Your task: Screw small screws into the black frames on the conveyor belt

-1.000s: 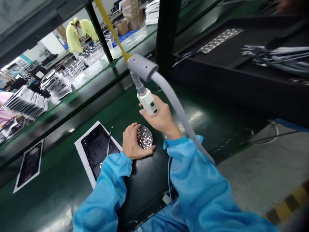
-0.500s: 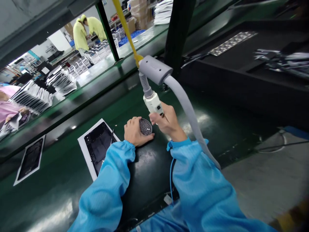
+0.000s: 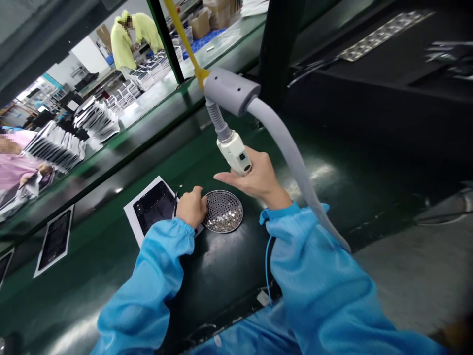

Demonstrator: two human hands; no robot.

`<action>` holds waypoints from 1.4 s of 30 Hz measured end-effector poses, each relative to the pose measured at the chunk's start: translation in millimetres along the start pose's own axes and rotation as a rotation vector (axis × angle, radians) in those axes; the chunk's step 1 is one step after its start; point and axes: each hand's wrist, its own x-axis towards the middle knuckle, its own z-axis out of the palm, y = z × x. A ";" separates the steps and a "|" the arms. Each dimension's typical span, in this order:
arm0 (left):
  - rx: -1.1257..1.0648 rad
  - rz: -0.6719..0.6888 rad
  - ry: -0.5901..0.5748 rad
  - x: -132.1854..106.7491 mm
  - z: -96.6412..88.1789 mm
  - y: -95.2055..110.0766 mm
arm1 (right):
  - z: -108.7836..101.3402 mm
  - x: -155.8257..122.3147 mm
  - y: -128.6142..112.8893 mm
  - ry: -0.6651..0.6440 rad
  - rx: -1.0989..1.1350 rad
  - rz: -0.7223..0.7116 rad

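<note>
My right hand (image 3: 258, 178) is closed round the white body of a hanging power tool (image 3: 235, 153), which has a grey hose and a yellow cord above it. A round perforated metal dish (image 3: 223, 212) full of small shiny parts lies flat on the dark mat. My left hand (image 3: 191, 207) rests curled at the dish's left rim, fingers touching it. Just left of that hand a black panel on a white sheet (image 3: 154, 207) lies on the green belt, with a thin black stick along its right edge.
A second black panel on white (image 3: 55, 239) lies further left on the belt. Stacks of panels (image 3: 55, 145) fill the far bench, where people in yellow and pink work. A black post (image 3: 281, 49) and dark machine housing (image 3: 369, 74) stand at the right.
The dish, held tilted up in my left hand before, now lies flat on the mat. My left hand has slid to its left rim. The tool hand has stayed nearly in place.
</note>
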 end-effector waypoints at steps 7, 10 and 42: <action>-0.180 0.003 0.049 -58.0 30.0 9.9 | 8.2 0.1 11.8 0.116 -0.185 0.043; -0.348 0.060 0.095 -85.2 47.6 8.2 | 7.9 -0.8 17.2 0.107 -0.201 0.076; -0.238 0.477 0.064 -121.3 78.9 8.2 | 59.6 -44.7 -22.6 -0.092 0.255 0.198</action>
